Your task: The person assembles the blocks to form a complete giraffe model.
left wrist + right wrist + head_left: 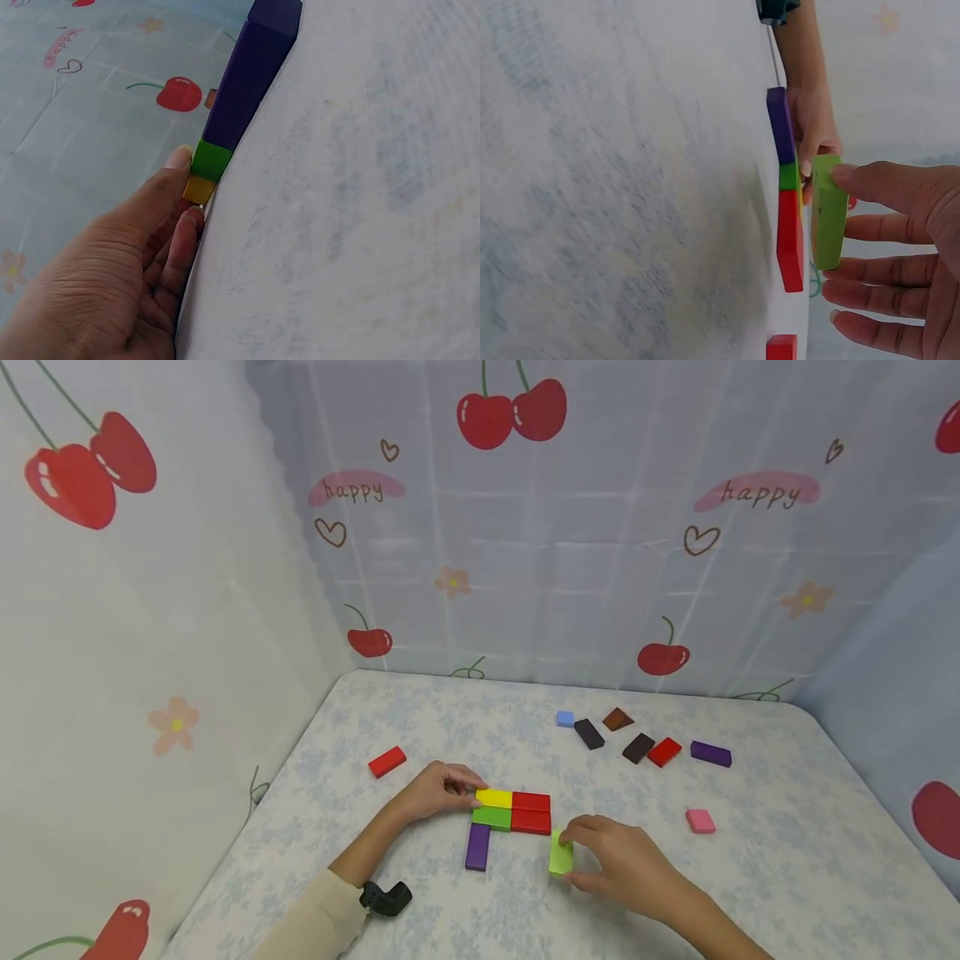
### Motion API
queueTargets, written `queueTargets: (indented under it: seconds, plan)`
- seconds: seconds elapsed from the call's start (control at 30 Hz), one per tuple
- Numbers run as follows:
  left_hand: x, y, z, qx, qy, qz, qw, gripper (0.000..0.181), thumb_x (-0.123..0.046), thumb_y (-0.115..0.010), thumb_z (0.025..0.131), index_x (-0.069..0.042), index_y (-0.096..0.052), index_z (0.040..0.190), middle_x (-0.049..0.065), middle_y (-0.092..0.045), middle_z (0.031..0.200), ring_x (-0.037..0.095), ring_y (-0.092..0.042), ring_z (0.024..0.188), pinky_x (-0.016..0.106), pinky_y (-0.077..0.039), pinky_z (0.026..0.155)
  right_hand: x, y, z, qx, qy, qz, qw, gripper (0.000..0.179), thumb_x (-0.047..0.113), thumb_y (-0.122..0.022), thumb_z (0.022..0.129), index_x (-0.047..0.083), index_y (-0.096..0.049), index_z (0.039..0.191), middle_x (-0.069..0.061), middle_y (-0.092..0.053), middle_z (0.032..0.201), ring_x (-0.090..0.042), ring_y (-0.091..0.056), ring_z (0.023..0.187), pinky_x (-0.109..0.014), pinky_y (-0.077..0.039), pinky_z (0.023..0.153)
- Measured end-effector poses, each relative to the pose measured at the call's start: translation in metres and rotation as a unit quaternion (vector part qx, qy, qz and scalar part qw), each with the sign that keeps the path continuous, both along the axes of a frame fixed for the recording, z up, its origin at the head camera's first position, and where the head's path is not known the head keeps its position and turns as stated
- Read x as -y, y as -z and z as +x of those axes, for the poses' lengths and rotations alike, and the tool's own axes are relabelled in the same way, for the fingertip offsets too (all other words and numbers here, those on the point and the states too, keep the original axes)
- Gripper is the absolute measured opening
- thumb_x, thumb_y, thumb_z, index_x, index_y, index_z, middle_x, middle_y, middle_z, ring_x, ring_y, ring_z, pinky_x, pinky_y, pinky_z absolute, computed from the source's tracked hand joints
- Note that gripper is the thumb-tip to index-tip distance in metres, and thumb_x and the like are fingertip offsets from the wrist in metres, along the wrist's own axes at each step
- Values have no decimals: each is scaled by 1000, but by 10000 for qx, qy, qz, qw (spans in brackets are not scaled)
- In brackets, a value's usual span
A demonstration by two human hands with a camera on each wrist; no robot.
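Note:
My right hand (pixel 618 860) pinches a light green block (pixel 559 855) by its ends, between thumb and fingers. In the right wrist view this block (pixel 827 214) is raised off the table. My left hand (pixel 437 791) has thumb and forefinger at the left end of a yellow block (pixel 493 798), which lies flat behind a green block (pixel 491 817). Two red blocks (pixel 531 802) sit against their right ends. From the green block's front left corner a purple block (pixel 477 847) extends toward me.
A lone red block (pixel 387 762) lies at the left. At the back right are a blue block (pixel 565 718), black blocks (pixel 588 734), a brown triangular block (pixel 618 719), a red block (pixel 664 752) and a purple block (pixel 710 754). A pink block (pixel 701 821) lies farther right.

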State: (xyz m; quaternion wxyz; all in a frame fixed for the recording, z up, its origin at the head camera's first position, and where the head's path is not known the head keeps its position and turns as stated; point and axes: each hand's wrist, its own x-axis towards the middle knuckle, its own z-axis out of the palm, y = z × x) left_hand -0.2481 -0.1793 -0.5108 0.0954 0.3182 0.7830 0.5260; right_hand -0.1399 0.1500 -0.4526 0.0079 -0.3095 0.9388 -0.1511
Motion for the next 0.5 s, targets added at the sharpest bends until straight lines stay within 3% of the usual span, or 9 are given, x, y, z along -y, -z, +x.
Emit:
queueTargets:
  seconds: [0.27,0.43,0.5]
  plan:
    - [0,2,-2,59,-32,1,10000,28,-5,-80,87,-3,-78,114,8,-74,107,7,-58,78,21,-48,68,11,14,5,201,-343,123,9991,38,36,-89,77,19,-76,109,5,-69,111,-13,-64,99,-32,-57,73]
    - [0,3,-2,51,-66,-40,10000,27,-6,-80,87,-4,-78,114,7,-74,107,7,-58,77,21,-48,68,13,20,9,128,-273,253,9992,39,35,-90,77,20,-76,109,2,-67,114,-14,-62,95,-27,-55,68]
    - [0,3,-1,47,-67,-59,9999,27,-6,-81,87,-4,-78,114,7,-74,107,8,-58,78,21,-48,68,14,21,11,145,-164,299,9993,39,35,-90,77,20,-76,110,0,-64,113,-12,-60,85,-25,-52,63]
